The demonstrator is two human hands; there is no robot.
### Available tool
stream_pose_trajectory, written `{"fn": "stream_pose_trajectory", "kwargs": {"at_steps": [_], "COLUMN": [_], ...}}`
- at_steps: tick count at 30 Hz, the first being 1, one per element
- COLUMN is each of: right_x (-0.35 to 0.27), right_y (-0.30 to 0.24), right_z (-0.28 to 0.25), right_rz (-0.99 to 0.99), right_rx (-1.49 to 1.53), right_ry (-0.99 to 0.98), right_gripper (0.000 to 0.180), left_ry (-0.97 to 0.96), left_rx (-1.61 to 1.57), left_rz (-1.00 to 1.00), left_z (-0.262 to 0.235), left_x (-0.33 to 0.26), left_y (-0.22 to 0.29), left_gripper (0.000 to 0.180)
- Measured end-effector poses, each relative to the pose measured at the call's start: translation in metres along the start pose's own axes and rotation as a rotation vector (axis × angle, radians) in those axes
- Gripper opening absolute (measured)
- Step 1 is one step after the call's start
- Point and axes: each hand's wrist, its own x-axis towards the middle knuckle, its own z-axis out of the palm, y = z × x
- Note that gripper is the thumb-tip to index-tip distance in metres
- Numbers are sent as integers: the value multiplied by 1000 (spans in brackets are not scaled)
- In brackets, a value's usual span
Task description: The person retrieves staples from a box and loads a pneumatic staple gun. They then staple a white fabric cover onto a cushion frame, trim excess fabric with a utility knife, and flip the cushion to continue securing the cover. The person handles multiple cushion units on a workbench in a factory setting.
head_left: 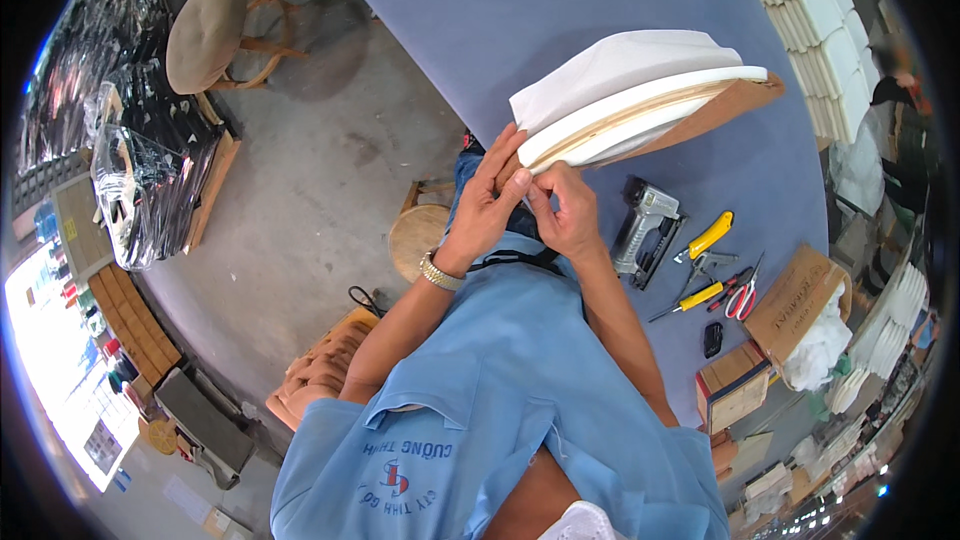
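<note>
A curved plywood panel with white foam (640, 105) stands tilted on edge over the blue-grey table (500, 0). White cloth-like sheeting (620, 70) rises along its far side, and a brown covering (705, 118) hangs on its near side. At the panel's near left end, my left hand (492, 195) lies against the foam and sheeting, fingers along the outside and thumb toward the other hand. Close beside it, my right hand (565, 208) has its fingers closed on the panel's lower corner. What exactly the right fingertips pinch is hidden.
Right of my hands lie a staple gun (648, 230), a yellow cutter (710, 236), a yellow-handled screwdriver (700, 297) and red-handled scissors (741, 300). Beyond them stands a cardboard box (795, 302). Stools (207, 35) and wrapped stacks (150, 170) are on the left.
</note>
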Motion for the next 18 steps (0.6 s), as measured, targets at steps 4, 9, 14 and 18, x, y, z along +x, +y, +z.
{"fn": "stream_pose_trajectory", "kwargs": {"at_steps": [4, 9, 14, 18], "right_x": [-4, -5, -54, -133], "right_y": [2, -8, 9, 66], "right_z": [-1, -13, -63, -109], "right_rz": [-44, -13, 341, 582], "right_rx": [4, 77, -97, -512], "right_ry": [-7, -29, 175, 363], "right_gripper": [8, 8, 11, 35], "left_ry": [-4, 29, 78, 107], "left_rx": [-49, 151, 459, 612], "left_rz": [12, 46, 72, 101], "left_z": [1, 7, 10, 8], "left_x": [2, 2, -1, -1], "left_y": [-5, 2, 22, 19], "left_gripper": [53, 60, 65, 64]}}
